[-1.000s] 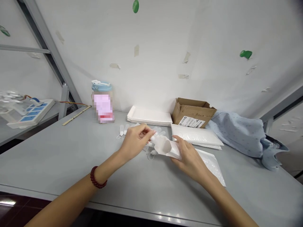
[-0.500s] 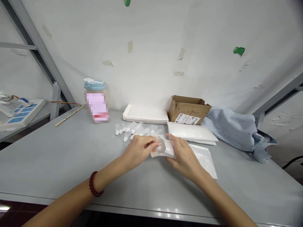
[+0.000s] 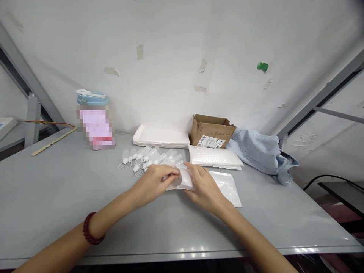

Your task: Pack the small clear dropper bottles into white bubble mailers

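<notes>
A small white bubble mailer (image 3: 187,179) is in my right hand (image 3: 206,189), its mouth turned toward the left. My right thumb and fingers wrap round it. At that mouth, my left hand (image 3: 155,184) has its thumb and fingertips pinched together; whatever lies between them is hidden. Just behind the left hand is a loose pile of small translucent squeeze bottles (image 3: 149,154) with white looped caps. Another white bubble mailer (image 3: 227,187) lies flat beside and partly behind my right hand. Farther back rest thicker padded mailers (image 3: 216,156), overlapping one another.
A stack of white mailers (image 3: 162,136) lies along the wall, beside an open cardboard box (image 3: 212,131). Light blue cloth (image 3: 256,155) is bunched at the right. A blue-lidded cup (image 3: 92,99) stands back left, near a thin strip (image 3: 54,142) on the grey table (image 3: 142,231).
The view has shifted, so the table's things sit farther left. Both hands keep nearly the same hold at the mailer, the left fingers still pinched at its mouth.
</notes>
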`<state>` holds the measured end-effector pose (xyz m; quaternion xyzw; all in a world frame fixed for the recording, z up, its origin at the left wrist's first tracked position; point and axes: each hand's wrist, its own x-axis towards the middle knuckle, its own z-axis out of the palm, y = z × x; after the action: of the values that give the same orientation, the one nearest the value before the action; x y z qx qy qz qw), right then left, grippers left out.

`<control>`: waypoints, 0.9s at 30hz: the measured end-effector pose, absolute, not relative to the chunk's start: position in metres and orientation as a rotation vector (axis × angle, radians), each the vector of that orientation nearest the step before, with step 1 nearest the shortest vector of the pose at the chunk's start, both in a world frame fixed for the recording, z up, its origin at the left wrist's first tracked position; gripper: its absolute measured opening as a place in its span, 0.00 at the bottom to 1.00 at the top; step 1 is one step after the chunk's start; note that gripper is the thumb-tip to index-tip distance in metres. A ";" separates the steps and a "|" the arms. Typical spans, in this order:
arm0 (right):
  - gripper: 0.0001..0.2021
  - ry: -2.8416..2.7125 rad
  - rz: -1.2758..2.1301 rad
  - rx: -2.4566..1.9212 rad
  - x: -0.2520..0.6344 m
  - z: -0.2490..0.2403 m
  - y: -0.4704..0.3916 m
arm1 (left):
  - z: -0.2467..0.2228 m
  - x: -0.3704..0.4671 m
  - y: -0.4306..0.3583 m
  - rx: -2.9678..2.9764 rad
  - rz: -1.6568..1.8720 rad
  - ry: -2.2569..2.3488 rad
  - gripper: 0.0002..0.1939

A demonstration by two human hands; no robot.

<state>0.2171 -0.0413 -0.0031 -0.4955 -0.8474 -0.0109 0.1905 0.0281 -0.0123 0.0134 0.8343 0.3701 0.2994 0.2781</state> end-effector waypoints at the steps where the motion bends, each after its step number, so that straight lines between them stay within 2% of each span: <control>1: 0.28 -2.380 -0.075 -1.409 0.218 -0.003 -0.041 | 0.015 0.027 -0.012 2.199 0.846 1.031 0.11; 5: 0.26 -2.319 -0.340 -1.535 0.224 -0.002 -0.036 | 0.022 0.018 -0.007 2.039 0.912 1.187 0.14; 8: 0.27 -2.245 -0.417 -1.606 0.229 -0.002 -0.032 | 0.022 0.012 -0.002 2.094 0.727 1.162 0.13; 14: 0.25 -2.214 -0.441 -1.588 0.230 -0.004 -0.030 | 0.008 0.011 0.002 2.235 0.354 1.081 0.10; 21: 0.25 -2.227 -0.419 -1.568 0.227 -0.005 -0.030 | 0.006 0.022 -0.005 2.465 0.402 1.236 0.08; 27: 0.24 -2.230 -0.382 -1.609 0.228 -0.004 -0.029 | -0.010 0.028 -0.004 2.606 0.214 1.335 0.10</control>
<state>0.2282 -0.0295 -0.0044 -0.5698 -0.7899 -0.1353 0.1818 0.0277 -0.0045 -0.0096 0.8829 0.4524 0.0726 0.1027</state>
